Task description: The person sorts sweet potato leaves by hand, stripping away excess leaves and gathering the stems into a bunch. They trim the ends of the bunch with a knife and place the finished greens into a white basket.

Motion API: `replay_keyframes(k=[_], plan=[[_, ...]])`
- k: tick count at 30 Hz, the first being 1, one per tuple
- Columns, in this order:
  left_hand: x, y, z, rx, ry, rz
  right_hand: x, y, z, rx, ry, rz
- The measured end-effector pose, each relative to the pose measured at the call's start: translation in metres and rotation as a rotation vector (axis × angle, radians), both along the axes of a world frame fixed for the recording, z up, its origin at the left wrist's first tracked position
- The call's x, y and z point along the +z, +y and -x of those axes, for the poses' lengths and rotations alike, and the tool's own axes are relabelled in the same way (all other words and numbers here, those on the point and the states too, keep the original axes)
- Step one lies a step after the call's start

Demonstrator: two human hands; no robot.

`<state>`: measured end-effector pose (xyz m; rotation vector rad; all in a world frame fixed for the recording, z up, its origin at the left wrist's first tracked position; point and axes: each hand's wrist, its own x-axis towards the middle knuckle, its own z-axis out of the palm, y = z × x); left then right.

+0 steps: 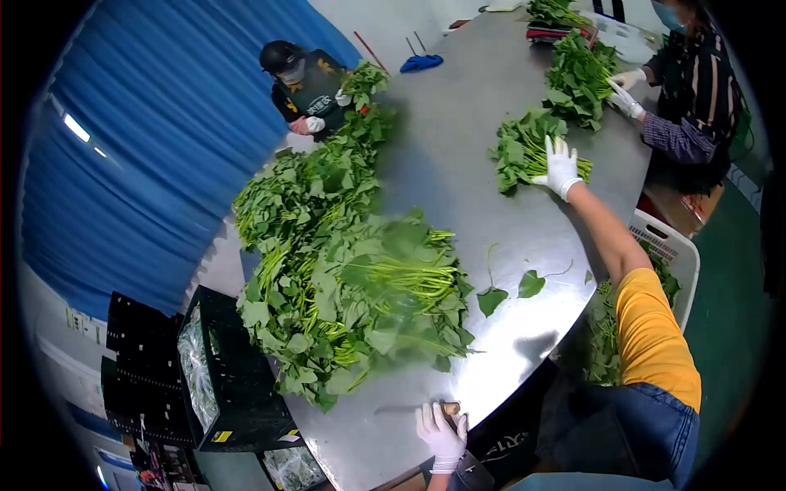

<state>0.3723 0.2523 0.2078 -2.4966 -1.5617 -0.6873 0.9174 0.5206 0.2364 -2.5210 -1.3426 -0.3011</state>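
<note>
My gloved right hand (562, 168) reaches across the steel table (446, 114). Its fingers and thumb span the stems of a bunch of leafy greens (517, 153). Near the table's front edge is my gloved left hand (442, 435), curled around a knife's brown handle (450, 407); a thin, blurred blade seems to lie to its left. A large heap of leafy greens (319, 303) covers the table's left side, with pale green stems showing. Loose leaves (531, 284) lie between the heap and my right arm.
A co-worker (315, 94) stands behind the heap. At right, another person's gloved hands (626, 98) touch a second bunch (580, 78). Beside my right arm stands a white crate (688, 262) with greens inside. Black crates (237, 368) stand at left. A blue cloth (422, 63) lies at the back.
</note>
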Motion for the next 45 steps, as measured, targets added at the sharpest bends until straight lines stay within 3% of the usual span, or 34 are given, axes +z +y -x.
replay_keyframes(k=[3,5,7,12,15,16,17,19,21,23,26,29,33,34,35,38,39,41,43,45], plan=[[0.006,0.000,0.000,-0.023,0.026,0.087,0.004,-0.037,0.053,0.146,-0.043,-0.260],[0.011,0.007,0.002,-0.046,0.104,0.137,0.009,-0.079,0.093,0.413,0.161,-0.295],[0.018,0.013,-0.001,-0.153,0.103,0.196,-0.031,-0.108,0.129,0.607,0.250,-0.294],[0.029,0.023,0.003,-0.163,0.269,0.204,-0.017,-0.176,0.223,0.736,0.271,-0.206],[0.042,0.030,0.016,-0.204,0.256,0.198,-0.008,-0.178,0.249,0.778,0.359,-0.307],[0.040,0.029,0.024,-0.199,0.209,0.123,-0.004,-0.175,0.254,0.786,0.289,-0.373],[0.044,0.031,0.033,-0.196,0.086,0.216,0.002,-0.171,0.258,0.766,0.304,-0.355],[0.056,0.028,0.047,-0.177,0.106,-0.001,0.021,-0.162,0.268,0.750,0.461,-0.338],[0.042,0.030,0.071,-0.154,0.156,-0.032,0.026,-0.149,0.281,0.739,0.488,-0.367],[0.034,0.028,0.089,-0.129,0.205,-0.059,0.035,-0.134,0.293,0.706,0.484,-0.195],[0.033,0.023,0.103,-0.070,0.264,0.018,0.037,-0.111,0.315,0.867,0.437,-0.255],[0.026,0.018,0.110,-0.027,0.282,-0.010,0.041,-0.114,0.336,0.943,0.227,-0.248],[0.031,0.012,0.105,0.058,0.120,-0.055,0.047,-0.149,0.350,0.901,0.036,0.159],[0.035,0.011,0.104,0.065,0.118,-0.054,0.020,-0.152,0.343,0.967,-0.010,0.042],[0.039,0.011,0.102,0.053,0.103,-0.048,0.011,-0.158,0.343,0.905,0.044,-0.080],[0.054,0.012,0.090,0.030,0.015,-0.036,0.018,-0.168,0.327,0.852,0.312,0.042],[0.055,0.013,0.085,0.009,-0.056,-0.031,0.045,-0.175,0.322,0.711,1.084,0.197],[0.047,0.016,0.074,-0.017,-0.125,-0.068,0.065,-0.190,0.306,0.813,1.503,0.204],[0.038,0.021,0.066,-0.097,-0.339,0.138,0.060,-0.201,0.296,0.831,1.689,0.132],[0.033,0.024,0.054,-0.117,-0.382,0.202,0.057,-0.212,0.298,0.788,1.704,0.118]])
